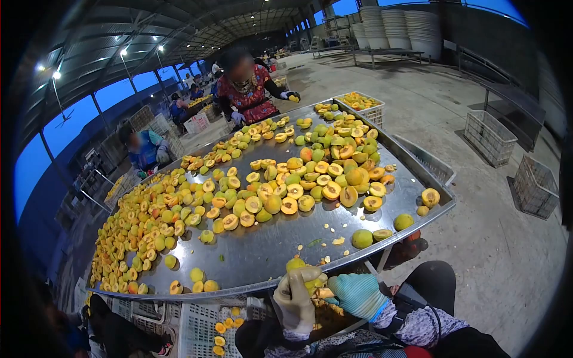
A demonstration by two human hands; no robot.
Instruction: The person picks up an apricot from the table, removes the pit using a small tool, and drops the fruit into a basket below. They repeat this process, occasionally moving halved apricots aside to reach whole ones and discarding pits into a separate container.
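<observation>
In front of me, at the near edge of the metal table (262, 247), my left hand (294, 297) wears a pale glove. Its fingers are closed around a yellow-green peach (313, 285). My right hand (358, 295), in a teal knitted glove, is closed right beside it. A short tan piece (324, 293) sticks out from the right fingers towards the peach; what it is, I cannot make out. Just beyond my hands, a green peach (362, 238) and a peach half (382, 235) lie on the table. Many halved peaches (289, 206) with brown-marked centres are spread across it.
A white crate (200, 328) with a few peach halves stands below the table edge. Another person (248, 89) works at the far side, and one (146, 149) at the left. Plastic crates (489, 137) stand on the floor at right; stacked tubs (397, 30) stand behind.
</observation>
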